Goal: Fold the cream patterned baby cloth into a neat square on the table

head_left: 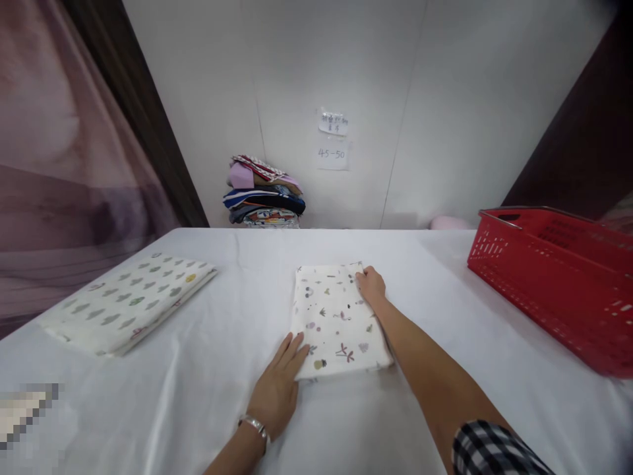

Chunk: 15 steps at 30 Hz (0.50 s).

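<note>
The folded white cloth with small printed flowers (337, 322) lies in the middle of the white-covered table (198, 409). The left hand (277, 389) presses flat on its near left corner, and the right hand (370, 285) pinches its far right corner. If one hand drags unevenly, I think the layers could slide and the fold may open.

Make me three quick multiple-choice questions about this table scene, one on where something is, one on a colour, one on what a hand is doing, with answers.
1. Where is the basket?
A. right side of the table
B. left side
C. on the floor

2. What colour is the basket?
A. blue
B. red
C. green

3. How does the left hand lie?
A. closed in a fist
B. lifted off the table
C. flat at the folded cloth's near corner

Answers: 1 A, it sits at the right edge. 2 B, its plastic is red. 3 C, fingers are spread, touching the cloth; the right hand rests at the far corner.
</note>
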### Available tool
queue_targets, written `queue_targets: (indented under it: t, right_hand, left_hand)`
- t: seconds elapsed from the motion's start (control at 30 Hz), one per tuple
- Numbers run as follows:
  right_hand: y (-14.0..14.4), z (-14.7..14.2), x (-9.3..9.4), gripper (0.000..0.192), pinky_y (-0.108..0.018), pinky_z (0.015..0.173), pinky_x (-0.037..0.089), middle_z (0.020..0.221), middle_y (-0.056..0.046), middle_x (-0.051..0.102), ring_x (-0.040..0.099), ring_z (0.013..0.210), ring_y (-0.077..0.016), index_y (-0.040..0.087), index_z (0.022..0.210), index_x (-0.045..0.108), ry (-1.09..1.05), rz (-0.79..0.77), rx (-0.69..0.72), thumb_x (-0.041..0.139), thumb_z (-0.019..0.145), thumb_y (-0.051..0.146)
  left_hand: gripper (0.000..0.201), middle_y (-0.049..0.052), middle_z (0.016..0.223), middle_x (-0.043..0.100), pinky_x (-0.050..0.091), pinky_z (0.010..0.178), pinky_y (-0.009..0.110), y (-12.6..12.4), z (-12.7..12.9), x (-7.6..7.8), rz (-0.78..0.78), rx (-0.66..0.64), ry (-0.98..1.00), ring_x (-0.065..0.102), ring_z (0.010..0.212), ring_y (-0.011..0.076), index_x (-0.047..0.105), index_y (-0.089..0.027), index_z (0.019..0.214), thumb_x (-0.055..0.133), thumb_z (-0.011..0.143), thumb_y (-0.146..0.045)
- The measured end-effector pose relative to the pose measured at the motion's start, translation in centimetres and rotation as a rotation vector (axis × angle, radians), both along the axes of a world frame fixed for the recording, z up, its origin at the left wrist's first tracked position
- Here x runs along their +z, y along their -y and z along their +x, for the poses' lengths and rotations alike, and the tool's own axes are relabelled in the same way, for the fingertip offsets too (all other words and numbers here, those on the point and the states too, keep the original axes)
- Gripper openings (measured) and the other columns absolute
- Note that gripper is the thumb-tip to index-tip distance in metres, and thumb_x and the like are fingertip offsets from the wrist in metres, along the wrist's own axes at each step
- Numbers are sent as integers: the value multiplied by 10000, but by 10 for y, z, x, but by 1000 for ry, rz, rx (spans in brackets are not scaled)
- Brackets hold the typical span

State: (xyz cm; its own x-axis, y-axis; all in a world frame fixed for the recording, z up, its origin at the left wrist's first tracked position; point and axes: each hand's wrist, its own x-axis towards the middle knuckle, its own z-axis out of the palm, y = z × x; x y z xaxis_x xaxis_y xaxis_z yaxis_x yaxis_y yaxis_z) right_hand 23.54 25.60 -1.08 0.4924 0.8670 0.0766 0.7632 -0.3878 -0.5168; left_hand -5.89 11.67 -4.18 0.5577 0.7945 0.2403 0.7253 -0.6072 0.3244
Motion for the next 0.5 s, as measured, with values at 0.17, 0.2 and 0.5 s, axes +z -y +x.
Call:
queue_targets:
  t: [0.17,0.2,0.5]
  right_hand:
    - [-4,8,2,267,-287,684,400,960,-85,637,579,894,-223,198,931,568,-47,-65,44,462,811,412]
    - [-4,9,3,282,-289,683,403,968,-89,635,580,895,-226,196,941,569,-51,-87,50,466,806,422]
    - [5,-27,19,572,-373,1035,187,1423,-140,287,192,1322,-243,110,1361,288,349,100,444,376,870,389]
  left_hand:
    - [737,-18,1446,261,293,1091,414,5,-5,6,-4,-5,-22,186,1344,235,398,-261,1339,451,635,-51]
    - [699,-8,1438,284,308,1083,410,4,-7,11,-14,-16,-29,215,1336,240,416,-263,1327,482,653,-92]
    - [529,82,1457,253,211,1082,444,-112,58,70,15,130,-122,155,1354,243,386,-157,1334,310,879,-416]
